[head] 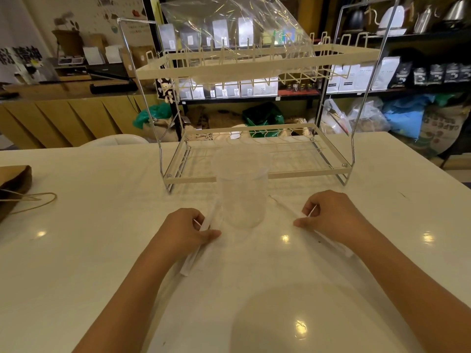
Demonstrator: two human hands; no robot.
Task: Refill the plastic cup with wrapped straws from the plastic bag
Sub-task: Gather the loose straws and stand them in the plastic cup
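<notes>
With both my left hand and right hand pinched on wrapped straws, I should lift them upright into the plastic cup.

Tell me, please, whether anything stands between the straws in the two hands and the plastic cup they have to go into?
Nothing visible does. The cup stands upright on the table between the left hand and the right hand, each holding wrapped straws beside it. The rack stands behind the cup, not across the path.
</notes>
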